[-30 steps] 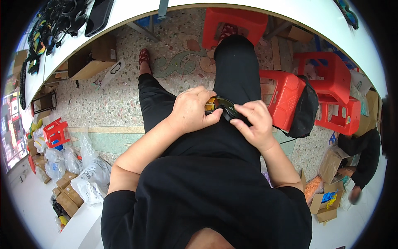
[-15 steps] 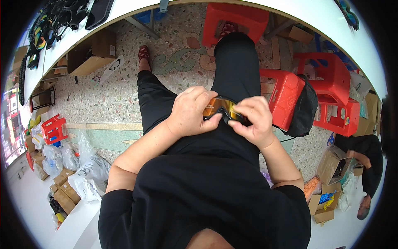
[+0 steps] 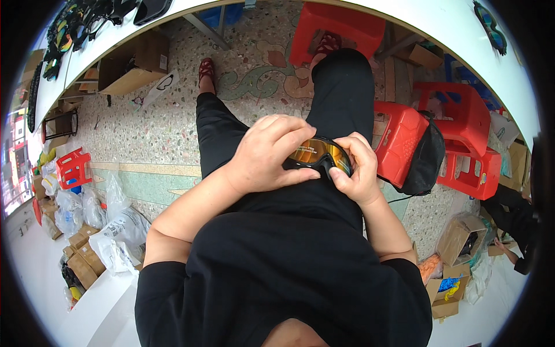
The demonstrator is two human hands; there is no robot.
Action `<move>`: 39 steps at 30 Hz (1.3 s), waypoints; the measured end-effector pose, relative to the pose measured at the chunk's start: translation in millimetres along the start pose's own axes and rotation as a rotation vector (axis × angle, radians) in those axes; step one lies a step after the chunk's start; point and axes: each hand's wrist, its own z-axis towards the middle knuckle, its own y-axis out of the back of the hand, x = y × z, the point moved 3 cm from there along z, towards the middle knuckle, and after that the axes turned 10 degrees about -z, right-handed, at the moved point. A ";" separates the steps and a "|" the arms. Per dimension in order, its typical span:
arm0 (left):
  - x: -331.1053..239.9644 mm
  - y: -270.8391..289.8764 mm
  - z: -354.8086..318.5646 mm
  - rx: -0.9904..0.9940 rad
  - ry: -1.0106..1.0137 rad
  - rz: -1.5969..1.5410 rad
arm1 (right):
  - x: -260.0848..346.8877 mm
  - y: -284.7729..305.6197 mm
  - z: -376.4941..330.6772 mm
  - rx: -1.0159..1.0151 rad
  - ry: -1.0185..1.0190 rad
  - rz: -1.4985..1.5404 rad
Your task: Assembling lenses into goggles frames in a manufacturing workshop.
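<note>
Over my lap I hold a pair of goggles [image 3: 309, 151] with an amber mirrored lens and a black frame. My left hand [image 3: 269, 151] is closed on one end of them, its fingers over the top edge and its thumb along the bottom edge. Gripping the other end, my right hand [image 3: 358, 170] has its thumb near the nose notch and its fingers curled behind the frame. The lens faces up toward me, with pale print on it. Both hands hide the ends of the frame.
A white table [image 3: 462, 43] curves across the far side, bearing another pair of goggles [image 3: 490, 28] and a heap of eyewear [image 3: 72, 26]. Red stools [image 3: 399, 141] and a black bag [image 3: 425, 156] stand right. Cardboard boxes [image 3: 133, 63] and plastic bags [image 3: 118, 237] lie around. Another person [image 3: 511, 217] is far right.
The goggles have turned slightly, baring more of the lens. My right fingers have shifted from the front to the frame's outer end. The other person has moved toward the right edge.
</note>
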 end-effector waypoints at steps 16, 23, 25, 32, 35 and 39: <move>2.7 -8.7 -19.7 0.046 -0.145 -0.173 | 1.0 -16.5 -5.6 0.038 -0.007 0.058; 1.8 1.7 -8.0 0.032 -0.002 0.074 | 7.2 -12.9 0.1 -0.085 0.061 -0.104; 8.2 -4.3 -12.2 0.021 0.061 0.115 | 6.2 -12.1 2.5 -0.107 0.095 -0.152; 19.4 -15.1 -11.5 0.270 0.164 0.066 | 3.7 -15.6 6.7 -0.102 0.170 -0.222; 22.0 -17.8 -8.2 0.309 0.185 0.044 | -1.2 -15.1 8.2 -0.055 0.159 -0.203; 27.1 -25.5 -9.3 0.299 0.206 0.030 | -8.7 -16.0 14.5 0.090 0.051 -0.008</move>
